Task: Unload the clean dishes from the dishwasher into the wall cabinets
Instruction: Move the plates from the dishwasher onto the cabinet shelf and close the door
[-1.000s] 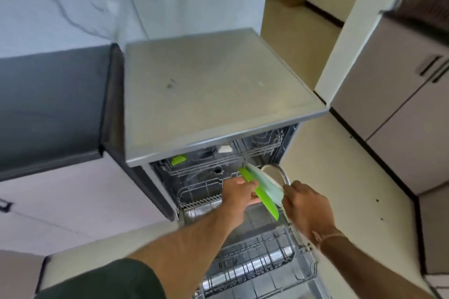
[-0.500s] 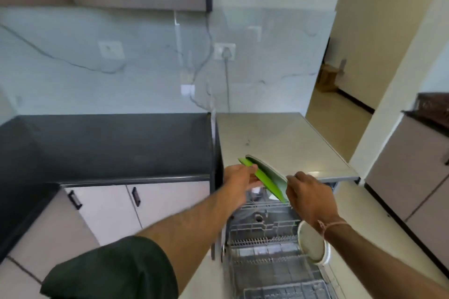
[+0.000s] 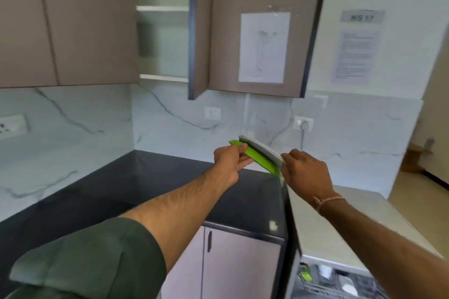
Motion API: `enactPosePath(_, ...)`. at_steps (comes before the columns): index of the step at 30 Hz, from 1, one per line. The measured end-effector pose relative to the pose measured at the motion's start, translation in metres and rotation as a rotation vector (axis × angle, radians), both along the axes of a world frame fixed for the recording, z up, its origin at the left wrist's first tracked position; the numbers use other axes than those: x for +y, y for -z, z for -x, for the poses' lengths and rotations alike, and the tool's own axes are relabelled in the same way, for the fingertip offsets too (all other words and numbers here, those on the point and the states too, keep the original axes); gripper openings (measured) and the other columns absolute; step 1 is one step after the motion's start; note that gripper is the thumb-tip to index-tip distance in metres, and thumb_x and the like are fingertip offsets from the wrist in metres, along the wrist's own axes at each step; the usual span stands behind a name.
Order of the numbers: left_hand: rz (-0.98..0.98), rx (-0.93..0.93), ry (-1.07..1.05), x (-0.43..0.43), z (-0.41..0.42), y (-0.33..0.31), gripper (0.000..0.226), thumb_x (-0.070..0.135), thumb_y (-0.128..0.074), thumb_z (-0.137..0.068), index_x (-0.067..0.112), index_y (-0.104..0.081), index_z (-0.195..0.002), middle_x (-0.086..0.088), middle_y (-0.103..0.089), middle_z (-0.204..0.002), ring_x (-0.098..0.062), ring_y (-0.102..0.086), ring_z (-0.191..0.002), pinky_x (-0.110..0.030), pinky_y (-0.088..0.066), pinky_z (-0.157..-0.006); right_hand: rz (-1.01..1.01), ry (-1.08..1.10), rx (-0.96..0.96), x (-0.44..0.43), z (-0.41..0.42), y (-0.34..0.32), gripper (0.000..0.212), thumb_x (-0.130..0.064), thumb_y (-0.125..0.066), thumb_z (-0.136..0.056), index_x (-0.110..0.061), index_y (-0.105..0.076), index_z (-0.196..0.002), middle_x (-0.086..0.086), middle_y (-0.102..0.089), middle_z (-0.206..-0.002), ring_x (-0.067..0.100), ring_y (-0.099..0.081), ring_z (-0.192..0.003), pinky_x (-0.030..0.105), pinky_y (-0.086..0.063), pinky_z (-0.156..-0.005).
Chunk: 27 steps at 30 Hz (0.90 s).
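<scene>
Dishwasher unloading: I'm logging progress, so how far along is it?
Done: the wall cabinet stands open. In hand: the left hand and right hand grip a green plate and a white plate together over the counter, not yet shelved. Left: the dishwasher rack at lower right holds more items.

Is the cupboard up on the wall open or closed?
Open: the wall cabinet's inside and its shelves show, with no door across them.

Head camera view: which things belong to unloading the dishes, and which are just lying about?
Job: green plate, white plate, left hand, right hand, open wall cabinet, dishwasher rack.
Lying about: paper sheet on cabinet door, wall notice, plugged socket.
</scene>
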<state>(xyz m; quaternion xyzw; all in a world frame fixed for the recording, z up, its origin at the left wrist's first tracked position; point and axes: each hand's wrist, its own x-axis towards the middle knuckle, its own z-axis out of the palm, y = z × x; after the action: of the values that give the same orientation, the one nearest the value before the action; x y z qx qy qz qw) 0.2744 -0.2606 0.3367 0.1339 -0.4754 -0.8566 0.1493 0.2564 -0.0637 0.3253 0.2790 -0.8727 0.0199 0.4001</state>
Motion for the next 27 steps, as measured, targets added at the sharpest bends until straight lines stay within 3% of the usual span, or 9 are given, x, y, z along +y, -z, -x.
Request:
enactPosePath(4,0.003,0.041,-0.13,-0.081,-0.02,-0.026,0.002,-0.005,-0.065,-0.089,-0.003,-0.065,-0.088,-0.014,-0.066,-0.075,-0.025,-0.07,-0.069,-0.033,-0.062,-0.062,-0.012,-0.12,0.034,-0.084,0.009,-0.021,0.017,-0.028,-0.056,-0.091,-0.018,-0.067,-0.1,0.003,-0.064,-0.09,0.026,-0.063,-0.075,0.035,-0.053,-0.054)
enactPosePath(9,0.029,0.044,-0.319,-0.185,-0.032,-0.037,0.001,-0.006,-0.064,-0.087,-0.004,-0.065,-0.087,-0.017,-0.065,-0.077,-0.03,-0.069,-0.076,-0.039,-0.063,-0.068,-0.033,-0.27,0.101,-0.195,0.01,-0.028,0.013,-0.024,-0.062,-0.078,-0.016,-0.07,-0.085,0.004,-0.064,-0.075,0.027,-0.063,-0.059,0.03,-0.047,-0.042)
enactPosePath(15,0.097,0.079,-0.49,-0.291,-0.028,-0.063,0.007,-0.008,-0.058,-0.088,-0.006,-0.065,-0.091,-0.02,-0.07,-0.082,-0.031,-0.072,-0.075,-0.043,-0.061,-0.079,0.051,-0.416,0.16,-0.327,0.021,-0.048,0.016,-0.021,-0.08,-0.069,-0.015,-0.071,-0.081,0.003,-0.064,-0.07,0.022,-0.061,-0.053,0.025,-0.043,-0.04)
enactPosePath(24,0.135,0.228,-0.587,-0.408,0.034,-0.139,0.015,-0.009,-0.052,-0.091,-0.002,-0.065,-0.091,-0.017,-0.071,-0.088,-0.026,-0.071,-0.075,-0.037,-0.063,-0.065,0.19,-0.47,0.242,-0.477,0.078,-0.131,0.014,-0.01,-0.079,-0.069,-0.012,-0.073,-0.081,0.005,-0.065,-0.072,0.023,-0.062,-0.063,0.025,-0.043,-0.046)
enactPosePath(27,0.149,0.25,-0.57,-0.433,0.065,-0.162,0.016,-0.007,-0.051,-0.092,-0.003,-0.064,-0.099,-0.017,-0.069,-0.09,-0.024,-0.069,-0.074,-0.034,-0.062,-0.06,0.184,-0.436,0.265,-0.51,0.105,-0.156,0.009,-0.011,-0.074,-0.074,-0.012,-0.073,-0.083,0.006,-0.065,-0.075,0.024,-0.062,-0.068,0.026,-0.033,-0.049)
